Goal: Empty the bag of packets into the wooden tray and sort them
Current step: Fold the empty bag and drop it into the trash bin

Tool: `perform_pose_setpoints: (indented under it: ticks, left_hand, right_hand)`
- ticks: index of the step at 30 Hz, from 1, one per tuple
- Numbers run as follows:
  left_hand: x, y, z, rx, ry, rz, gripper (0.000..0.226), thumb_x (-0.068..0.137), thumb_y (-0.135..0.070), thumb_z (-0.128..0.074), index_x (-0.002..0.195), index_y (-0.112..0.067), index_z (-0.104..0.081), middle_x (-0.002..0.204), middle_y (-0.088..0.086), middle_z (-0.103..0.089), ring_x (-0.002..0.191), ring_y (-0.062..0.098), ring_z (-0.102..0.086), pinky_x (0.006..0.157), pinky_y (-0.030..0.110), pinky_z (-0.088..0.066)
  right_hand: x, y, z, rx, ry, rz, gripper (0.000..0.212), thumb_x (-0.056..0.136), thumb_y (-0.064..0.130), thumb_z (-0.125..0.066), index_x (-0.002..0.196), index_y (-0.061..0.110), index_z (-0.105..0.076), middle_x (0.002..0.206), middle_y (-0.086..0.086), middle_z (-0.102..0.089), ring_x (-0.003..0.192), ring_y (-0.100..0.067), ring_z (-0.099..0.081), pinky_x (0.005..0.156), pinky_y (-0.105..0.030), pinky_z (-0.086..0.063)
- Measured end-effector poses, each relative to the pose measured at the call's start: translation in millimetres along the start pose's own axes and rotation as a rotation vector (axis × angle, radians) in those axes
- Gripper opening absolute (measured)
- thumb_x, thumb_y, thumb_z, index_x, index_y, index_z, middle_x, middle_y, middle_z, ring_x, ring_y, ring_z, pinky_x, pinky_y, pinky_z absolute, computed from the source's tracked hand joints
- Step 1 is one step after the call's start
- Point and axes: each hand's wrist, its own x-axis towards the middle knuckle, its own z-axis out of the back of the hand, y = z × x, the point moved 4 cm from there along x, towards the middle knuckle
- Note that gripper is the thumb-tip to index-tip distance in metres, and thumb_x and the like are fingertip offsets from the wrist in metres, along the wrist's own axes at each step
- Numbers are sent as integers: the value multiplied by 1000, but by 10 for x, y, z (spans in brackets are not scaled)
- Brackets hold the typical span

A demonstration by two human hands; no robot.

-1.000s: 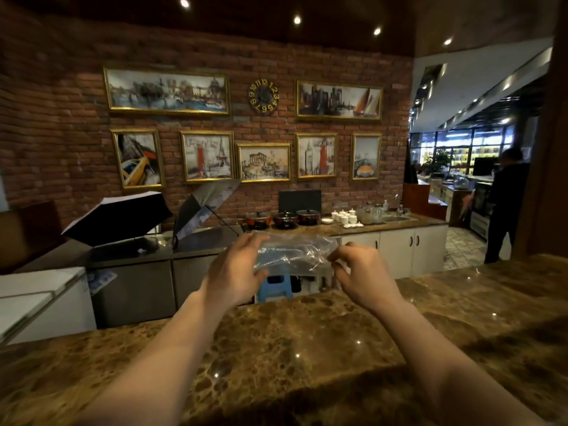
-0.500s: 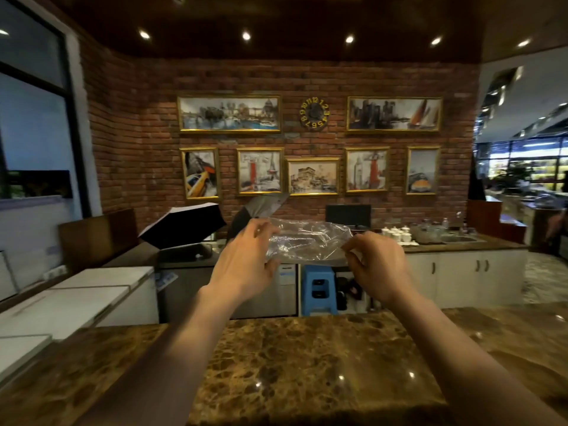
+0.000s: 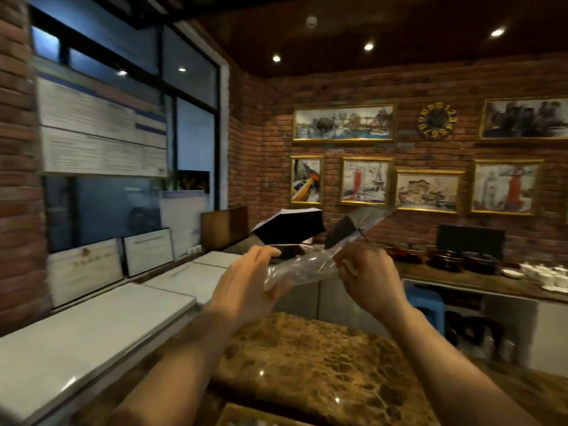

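Note:
A clear plastic bag (image 3: 302, 269) hangs crumpled in the air between both hands, above the far end of the brown marble counter (image 3: 322, 370). My left hand (image 3: 249, 287) pinches its left end and my right hand (image 3: 365, 275) pinches its right end. The bag looks empty and see-through. At the bottom edge a wooden corner, perhaps the tray (image 3: 246, 416), just shows. No packets are visible.
White chest lids (image 3: 92, 330) run along the left below framed certificates and a window. Black photo umbrellas (image 3: 289, 226) stand behind the bag. A back counter (image 3: 479, 278) carries pots and white cups, with a blue stool (image 3: 427, 305) beneath. Framed pictures hang on the brick wall.
The view has swung to the left, bringing the window wall and white lids into sight. Both hands keep hold of the bag, now squeezed narrower and slanted up to the right.

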Motion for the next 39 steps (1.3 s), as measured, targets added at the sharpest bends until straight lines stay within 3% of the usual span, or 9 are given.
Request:
perform_pose_setpoints:
  ticks: [5,9,12,18,22,28,32,36,39]
  left_hand:
    - [-532,934,392,20,5,156,68,81,-66,-64,140,-48,-35,142,-26,-42,127,5,-45,102,25,-37]
    - [-840,1619,800,57,19,216,56,88,-46,-66,138,-45,-40,148,-16,-46,131,13,-48,109,33,-42]
    - [-1115,2084,1157,144,-51,284,45,93,-28,-65,133,-41,-48,143,-14,-53,125,15,-54,101,31,-45]
    - [-1677,2856,1898,267,-154,430,34,94,-25,-64,125,-35,-54,132,-8,-63,116,21,-62,94,35,-51]
    - [-2083,3160,2421,354,-235,543,34,93,-29,-67,124,-36,-55,130,-9,-64,109,16,-66,92,39,-57]
    - [-2530,3337,2977,438,-295,628,30,94,-23,-65,121,-34,-57,128,-11,-63,109,11,-63,93,36,-57]
    - [-2815,3366,3257,522,-329,672,31,92,-18,-67,118,-34,-58,127,-11,-63,113,11,-62,91,36,-58]
    - [-3014,3355,3440,609,-361,749,30,92,-17,-67,117,-33,-59,127,-11,-63,113,10,-63,91,33,-58]
    - [-3121,3345,3496,687,-379,796,29,93,-18,-67,117,-31,-59,126,-10,-63,112,10,-63,90,30,-58]
  right_hand:
    - [215,970,-682,65,80,108,13,90,19,-68,99,25,-75,103,-1,-75,91,-23,-69,74,-37,-57]
    - [291,1663,-1058,157,94,183,11,89,19,-67,96,22,-75,96,-2,-73,88,-26,-68,72,-45,-57]
    - [333,2210,-1375,202,125,196,13,89,20,-67,97,26,-75,101,1,-72,89,-23,-68,73,-34,-53]
    - [281,3235,-1965,383,162,278,16,84,13,-72,93,25,-76,99,1,-77,89,-24,-70,78,-44,-60]
    - [190,3894,-2237,508,153,385,15,83,11,-72,92,23,-76,94,0,-77,81,-24,-70,74,-45,-61]
    - [60,4618,-2505,608,198,457,13,86,12,-76,96,20,-77,99,2,-77,88,-18,-71,79,-37,-63]
    - [22,5045,-2666,661,308,439,12,91,23,-71,102,28,-73,108,6,-74,93,-16,-67,85,-37,-60]
    - [-54,5371,-2780,792,326,522,15,91,17,-70,103,25,-72,109,3,-73,96,-18,-66,81,-36,-60]
    - [-47,5550,-2845,850,312,609,16,89,13,-73,102,21,-74,105,0,-74,93,-19,-68,75,-24,-56]
